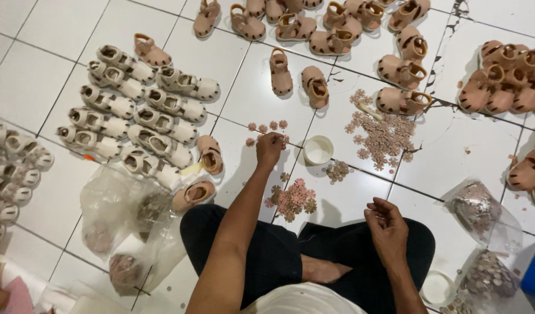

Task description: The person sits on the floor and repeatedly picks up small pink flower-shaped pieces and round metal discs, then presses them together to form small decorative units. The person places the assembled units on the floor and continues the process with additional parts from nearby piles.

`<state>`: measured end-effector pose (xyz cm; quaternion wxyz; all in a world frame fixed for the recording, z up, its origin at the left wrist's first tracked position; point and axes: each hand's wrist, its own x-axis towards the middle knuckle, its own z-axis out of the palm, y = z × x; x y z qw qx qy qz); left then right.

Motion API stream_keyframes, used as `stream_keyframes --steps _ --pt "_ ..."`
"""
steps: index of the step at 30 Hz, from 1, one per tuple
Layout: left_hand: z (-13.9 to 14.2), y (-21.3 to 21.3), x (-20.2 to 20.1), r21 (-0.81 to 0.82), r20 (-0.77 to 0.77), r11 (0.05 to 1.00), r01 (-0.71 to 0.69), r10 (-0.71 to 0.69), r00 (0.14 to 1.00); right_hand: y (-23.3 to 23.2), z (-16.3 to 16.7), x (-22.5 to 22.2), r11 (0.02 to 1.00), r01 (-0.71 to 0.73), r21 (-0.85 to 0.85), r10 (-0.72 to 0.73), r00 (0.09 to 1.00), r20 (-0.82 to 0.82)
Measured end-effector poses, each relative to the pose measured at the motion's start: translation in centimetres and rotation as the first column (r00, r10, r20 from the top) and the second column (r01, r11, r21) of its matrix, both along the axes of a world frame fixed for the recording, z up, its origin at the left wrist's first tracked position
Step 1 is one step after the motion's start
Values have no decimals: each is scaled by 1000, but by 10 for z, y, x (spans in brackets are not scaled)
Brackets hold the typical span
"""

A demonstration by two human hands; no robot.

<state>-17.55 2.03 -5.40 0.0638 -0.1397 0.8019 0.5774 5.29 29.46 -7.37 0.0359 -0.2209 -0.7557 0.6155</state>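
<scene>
I sit cross-legged on a white tiled floor. My left hand [269, 147] reaches forward, fingertips pinched at a short row of small pink flower pieces [266, 126] laid on the tile. My right hand [386, 222] rests over my right knee, fingers curled; whether it holds a small piece I cannot tell. A loose pile of pink flower pieces [293, 199] lies just in front of my legs. A small white bowl [318, 150] stands to the right of my left hand.
Cream sandals [140, 110] lie in rows at left, pink sandals [337, 29] across the top and in a heap [509, 81] at right. More flower pieces [384, 134] are scattered mid-right. Clear plastic bags [125, 221] of small parts sit at left, others [482, 209] at right.
</scene>
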Motion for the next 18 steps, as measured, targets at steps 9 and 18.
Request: stream_keyframes --steps 9,18 --pt "-36 19 -30 -549 -132 834 46 -141 981 5 0 9 999 21 29 -24 994 106" --pt "-21 -3 2 -371 -92 927 61 -101 991 -36 -15 -27 993 -119 13 119 992 34"
